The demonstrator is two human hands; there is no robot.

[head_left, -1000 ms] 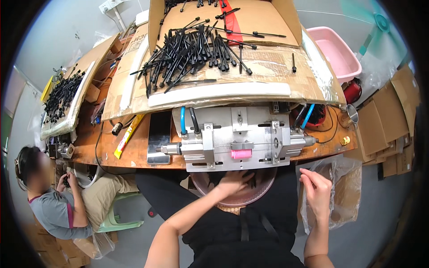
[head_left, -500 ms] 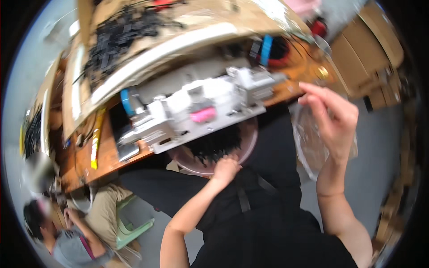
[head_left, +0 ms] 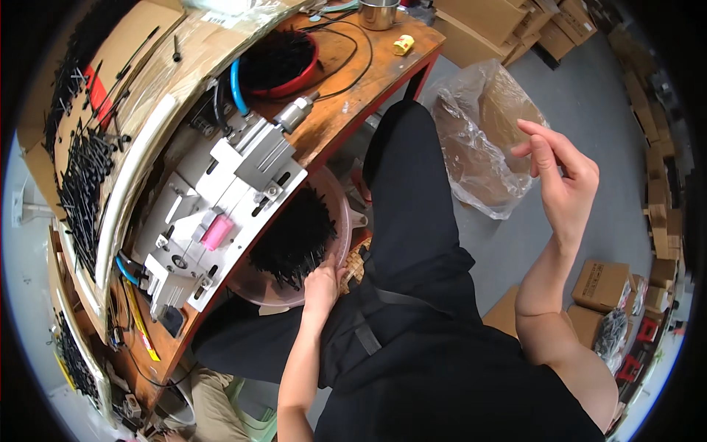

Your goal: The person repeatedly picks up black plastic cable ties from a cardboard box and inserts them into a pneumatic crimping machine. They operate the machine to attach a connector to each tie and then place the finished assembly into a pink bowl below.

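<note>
My left hand [head_left: 322, 286] is closed at the near rim of a pale pink plastic basin [head_left: 344, 214] between my legs. Its fingertips partly disappear over the rim. Thin black plastic parts [head_left: 294, 236] fill the basin in a tangled heap. Raised off to the right, my right hand [head_left: 567, 173] has its index finger stretched out and the thumb apart, with nothing visible in it. A silver metal fixture [head_left: 239, 195] with cylinders at both ends sits at the bench edge, above the basin. A pink block [head_left: 217, 233] is at its middle; neither hand touches it.
The orange-brown bench [head_left: 353, 70] carries a red bowl [head_left: 313, 66] of black parts, cables and a metal cup [head_left: 378, 13]. Black stick-like parts [head_left: 81, 191] lie on cardboard at left. A clear plastic bag [head_left: 479, 140] and cartons [head_left: 604, 283] stand on the floor.
The view has swung right, so bench and fixture appear tilted and further left. My left hand remains at the basin rim, and my right hand stays raised.
</note>
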